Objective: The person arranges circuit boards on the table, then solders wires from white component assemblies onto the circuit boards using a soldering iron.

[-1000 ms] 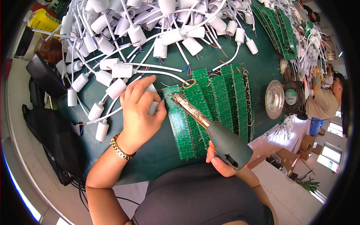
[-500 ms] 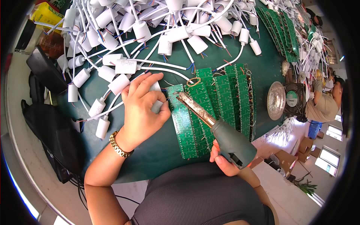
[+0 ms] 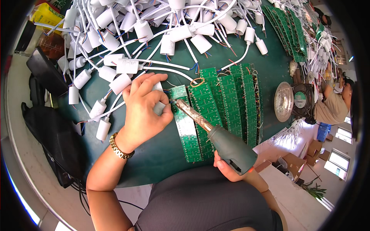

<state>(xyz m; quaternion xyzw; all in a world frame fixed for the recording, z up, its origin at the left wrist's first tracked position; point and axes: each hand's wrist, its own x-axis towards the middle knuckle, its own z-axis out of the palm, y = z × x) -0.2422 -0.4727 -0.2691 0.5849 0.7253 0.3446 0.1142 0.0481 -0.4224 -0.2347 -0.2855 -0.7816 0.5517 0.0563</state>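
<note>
My left hand (image 3: 143, 115), with a gold-coloured watch on its wrist, is closed around a white lamp socket (image 3: 158, 108), mostly hidden by the fingers. Thin wires stick out of the socket toward the top of the leftmost green circuit board strip (image 3: 187, 133). From the lower right, my right hand (image 3: 229, 169) grips a soldering iron (image 3: 232, 149) with a dark grey handle. Its tip touches or nearly touches the wires at that strip's upper left edge. More green circuit boards (image 3: 231, 100) lie overlapped in a row to the right.
A heap of white corded lamp sockets (image 3: 181, 32) covers the far side of the green table. A black fan (image 3: 302, 101) and a round clear dish (image 3: 283, 102) stand at right, a black bag (image 3: 54, 142) at left. Another person (image 3: 333, 107) sits beyond the fan.
The soldering iron has moved left and slightly down, bringing its tip to the wires by my left fingers. My left hand has barely shifted and keeps hold of the lamp socket.
</note>
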